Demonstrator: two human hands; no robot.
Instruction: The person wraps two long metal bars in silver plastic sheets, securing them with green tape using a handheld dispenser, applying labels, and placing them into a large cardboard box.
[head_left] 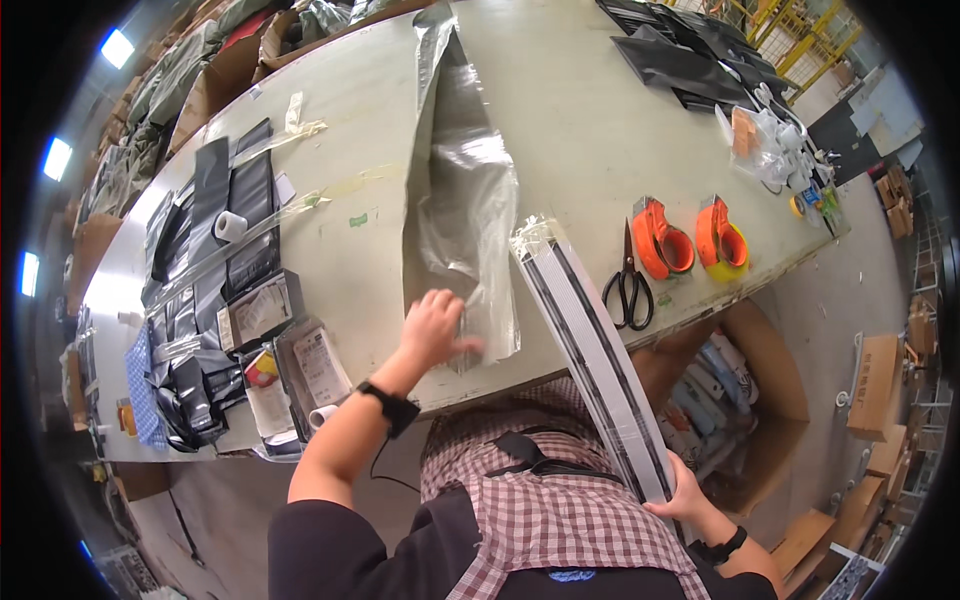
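My right hand [682, 492] is closed round the lower end of a long, flat bundle of white and dark strips [597, 350]. This bundle slants up and away to the left, its far end covered in clear plastic and lying over the table [345, 235]. A long grey plastic sleeve [465, 200] is spread on the tabletop, running from the far edge towards me. At the sleeve's near end is my left hand [438, 328], with its thumb and fingers apart and nothing held in it; the thumb is slightly blurred.
Black-handled scissors [628, 290] and two orange tape dispensers [662, 240] lie right of the bundle. Black plastic bags [235, 210] and paper-filled boxes [310, 365] occupy the left side. More black bags [690, 60] are at the far right. Below the table's right edge stands an open carton [770, 420].
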